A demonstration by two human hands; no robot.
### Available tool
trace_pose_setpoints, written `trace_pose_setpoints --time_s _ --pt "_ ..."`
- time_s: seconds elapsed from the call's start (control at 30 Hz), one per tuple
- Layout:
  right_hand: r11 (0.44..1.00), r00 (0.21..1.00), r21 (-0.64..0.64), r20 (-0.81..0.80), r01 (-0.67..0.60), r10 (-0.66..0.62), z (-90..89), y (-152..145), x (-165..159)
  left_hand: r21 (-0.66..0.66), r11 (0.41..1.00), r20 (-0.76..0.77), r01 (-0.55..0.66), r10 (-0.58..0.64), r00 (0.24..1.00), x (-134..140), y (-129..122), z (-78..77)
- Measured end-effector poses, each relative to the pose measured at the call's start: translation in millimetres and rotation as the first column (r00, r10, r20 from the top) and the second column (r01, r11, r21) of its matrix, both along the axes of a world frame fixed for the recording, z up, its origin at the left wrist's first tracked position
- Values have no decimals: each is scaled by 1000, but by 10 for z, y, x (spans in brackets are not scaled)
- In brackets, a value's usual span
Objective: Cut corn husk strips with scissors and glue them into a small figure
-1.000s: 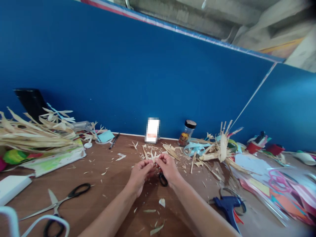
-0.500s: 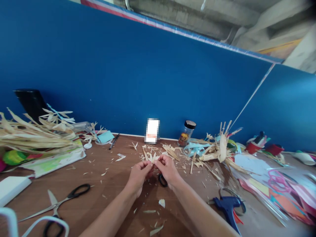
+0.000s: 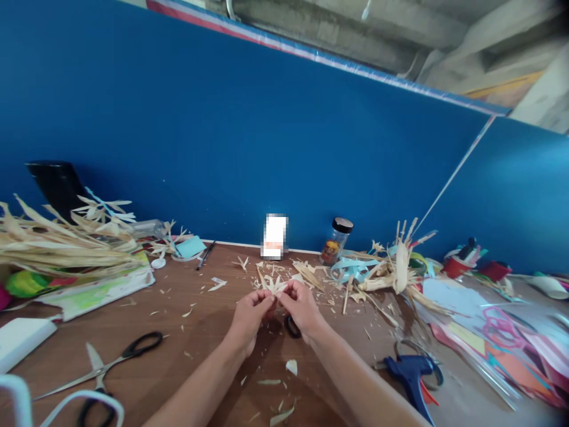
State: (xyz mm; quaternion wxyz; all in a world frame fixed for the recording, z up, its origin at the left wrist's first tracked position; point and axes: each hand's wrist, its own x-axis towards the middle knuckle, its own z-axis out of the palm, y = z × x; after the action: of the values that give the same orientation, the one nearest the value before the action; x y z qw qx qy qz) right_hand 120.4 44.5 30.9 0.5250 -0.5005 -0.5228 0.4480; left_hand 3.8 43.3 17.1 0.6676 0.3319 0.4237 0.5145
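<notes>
Between my two hands, over the middle of the table, is a small pale flower [image 3: 275, 284] with pointed petals, seemingly cut from dried husk. My left hand [image 3: 253, 311] pinches its left side between thumb and fingertips. From the right, my right hand [image 3: 301, 305] pinches the other side, its fingertips almost meeting those of the left. A black ring-shaped handle [image 3: 292, 327] shows partly behind my right hand; the rest of it is hidden. Pale husk scraps [image 3: 309, 274] lie on the table just beyond the fingers.
Open scissors [image 3: 100, 370] lie at the left front, below a pile of dried husks [image 3: 66, 252]. A blue glue gun [image 3: 409, 373] rests at the right. Along the blue partition stand a blurred white upright panel [image 3: 274, 236] and a black-lidded jar [image 3: 336, 243]. Pink scissors [image 3: 504, 326] lie far right.
My right fingers have shifted very slightly at the flower, and its petals look a little more spread. Everything else looks the same.
</notes>
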Motion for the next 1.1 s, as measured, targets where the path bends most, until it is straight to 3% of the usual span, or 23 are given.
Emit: trace_pose_setpoints --time_s 1.1 --pt "1000 1000 25 -18 17 -16 -40 16 24 -2 1000 20 23 -23 1000 -8 -9 -32"
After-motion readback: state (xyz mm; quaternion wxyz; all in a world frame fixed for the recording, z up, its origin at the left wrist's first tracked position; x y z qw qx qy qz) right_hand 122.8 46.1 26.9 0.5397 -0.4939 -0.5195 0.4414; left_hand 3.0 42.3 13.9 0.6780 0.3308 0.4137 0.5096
